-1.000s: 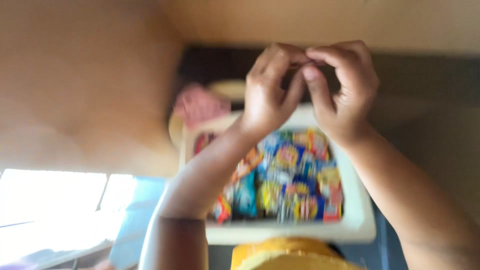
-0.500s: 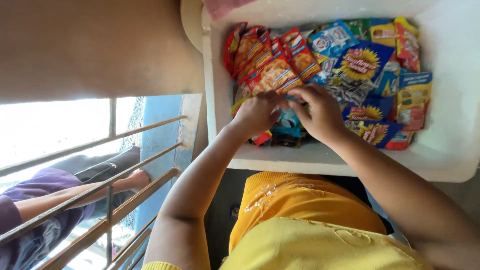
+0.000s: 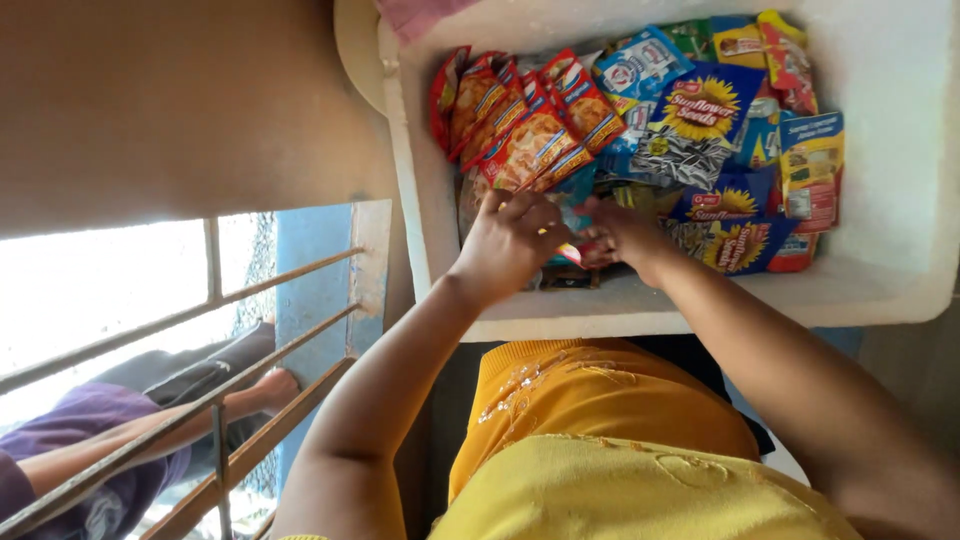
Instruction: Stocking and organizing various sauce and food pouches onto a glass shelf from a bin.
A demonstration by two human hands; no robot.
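**Both hands down among the snack packets**

We see our left hand (image 3: pixel 510 245) and right hand (image 3: pixel 622 238) meet at the frame's centre, inside the white foam box (image 3: pixel 900 270). Fingers curl into the snack packets (image 3: pixel 640 130); a small red packet (image 3: pixel 572 254) shows between them, but which fingers pinch it we cannot tell. The box's right end is cut off, and packets beneath are hidden
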